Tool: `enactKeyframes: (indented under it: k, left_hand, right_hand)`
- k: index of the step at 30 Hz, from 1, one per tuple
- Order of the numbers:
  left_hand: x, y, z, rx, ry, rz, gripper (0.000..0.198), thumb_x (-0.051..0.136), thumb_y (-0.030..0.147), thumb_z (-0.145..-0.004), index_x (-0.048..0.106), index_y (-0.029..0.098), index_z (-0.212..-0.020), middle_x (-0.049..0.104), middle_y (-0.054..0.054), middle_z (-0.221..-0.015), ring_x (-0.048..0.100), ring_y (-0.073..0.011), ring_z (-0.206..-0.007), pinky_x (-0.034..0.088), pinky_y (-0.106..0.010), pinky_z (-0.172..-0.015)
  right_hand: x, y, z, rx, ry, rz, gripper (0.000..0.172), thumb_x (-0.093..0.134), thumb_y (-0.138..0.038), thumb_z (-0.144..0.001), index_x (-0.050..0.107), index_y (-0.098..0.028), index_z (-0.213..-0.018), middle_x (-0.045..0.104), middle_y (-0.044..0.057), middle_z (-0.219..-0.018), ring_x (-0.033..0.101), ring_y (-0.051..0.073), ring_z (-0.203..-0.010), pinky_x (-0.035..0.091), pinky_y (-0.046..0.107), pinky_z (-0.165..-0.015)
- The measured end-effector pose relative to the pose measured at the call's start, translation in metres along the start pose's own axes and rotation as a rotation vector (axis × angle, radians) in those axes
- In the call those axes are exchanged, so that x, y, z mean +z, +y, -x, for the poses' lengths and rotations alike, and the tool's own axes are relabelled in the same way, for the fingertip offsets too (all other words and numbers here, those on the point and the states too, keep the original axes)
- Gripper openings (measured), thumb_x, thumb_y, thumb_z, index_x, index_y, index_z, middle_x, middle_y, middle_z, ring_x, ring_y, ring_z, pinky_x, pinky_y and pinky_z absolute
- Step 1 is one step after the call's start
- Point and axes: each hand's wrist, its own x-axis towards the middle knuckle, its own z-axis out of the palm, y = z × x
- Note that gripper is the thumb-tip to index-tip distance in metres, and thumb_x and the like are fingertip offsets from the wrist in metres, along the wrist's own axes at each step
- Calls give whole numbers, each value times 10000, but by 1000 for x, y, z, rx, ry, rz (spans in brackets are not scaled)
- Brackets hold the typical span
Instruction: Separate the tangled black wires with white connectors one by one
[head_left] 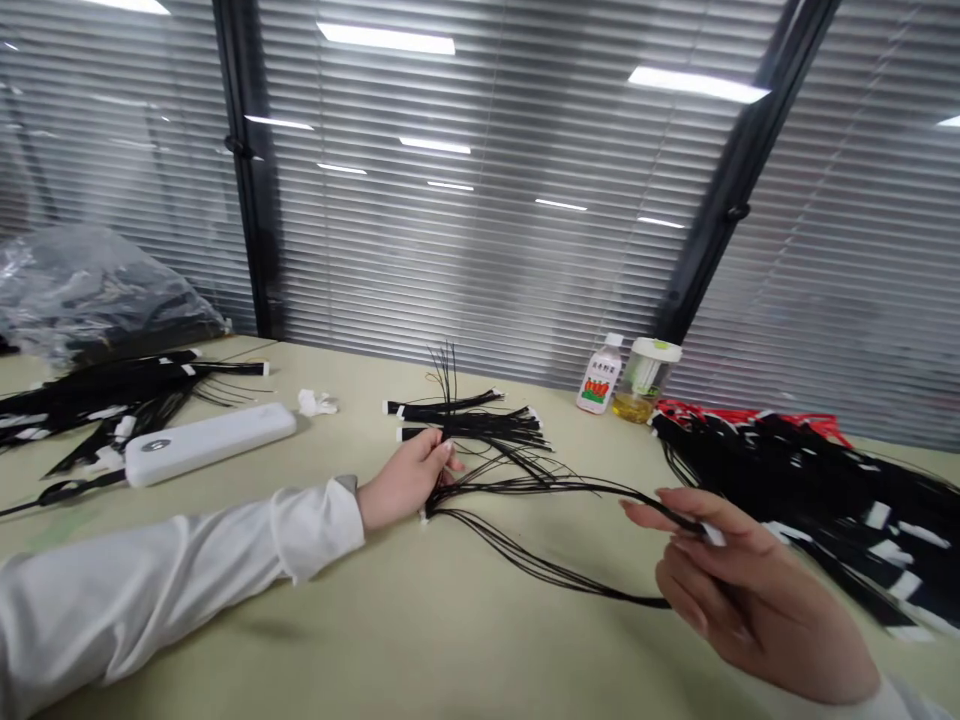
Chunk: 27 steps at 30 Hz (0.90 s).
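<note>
My right hand [750, 590], closed at the right, pinches a bundle of thin black wires [555, 487] close to its white end piece [712, 535]. A second strand of the wires sags below and also runs to this hand. At the other end, near the table's middle, my left hand [405, 480] has its fingers closed on the gathered wires; the exact grip is partly hidden. Just beyond the left hand lie several more black wire bundles [480, 425] with white ends, and loose wire tips stick up behind them.
Black wire bundles with white tags [810, 490] and red wires [825, 425] are heaped at right. A bottle [600, 375] and a lidded jar [646, 380] stand behind. Leftward are a white corded device [210, 445], crumpled tissue [317, 402], more black wires [150, 390] and a plastic bag [97, 290].
</note>
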Motion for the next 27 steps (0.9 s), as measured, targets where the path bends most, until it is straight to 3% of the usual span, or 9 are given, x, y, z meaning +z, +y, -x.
enactKeyframes:
  k: [8,16,19,22,27]
  left_hand:
    - [1,1,3,89,-5,-137,201,453,333,-773,492,154,-691,508,15,-591,447,-86,-549,353,-209,-566]
    - [1,-4,0,119,21,-149,202,403,339,-797,464,148,-774,556,-5,-672,545,-114,-643,426,-237,-639]
    - [-1,-6,1,191,45,-188,184,424,333,-797,460,152,-798,566,-15,-770,558,-118,-745,435,-244,-715]
    - [-1,-2,6,297,55,-333,180,399,317,-817,470,152,-811,552,-12,-758,548,-109,-725,433,-222,-674]
    - [0,5,18,412,-30,-569,184,341,259,-848,490,156,-816,583,-7,-737,543,-91,-680,417,-191,-633]
  right_hand:
    - [13,-3,11,3,58,49,231,573,-272,-730,596,-325,-954,567,37,-1160,286,18,-360,398,277,-411]
    - [11,-2,10,-31,-6,-24,243,566,-267,-756,592,-313,-993,537,47,-1201,308,21,-398,431,279,-488]
    - [9,-4,8,-41,-25,-5,313,544,-314,-771,535,-366,-1080,476,44,-1267,311,34,-417,438,300,-524]
    - [10,-8,7,-51,-41,51,408,527,-343,-770,453,-423,-1163,347,15,-1363,347,54,-454,452,321,-549]
    - [12,-12,7,-59,-110,113,571,508,-380,-772,252,-489,-1271,220,-14,-1419,420,88,-514,477,344,-580]
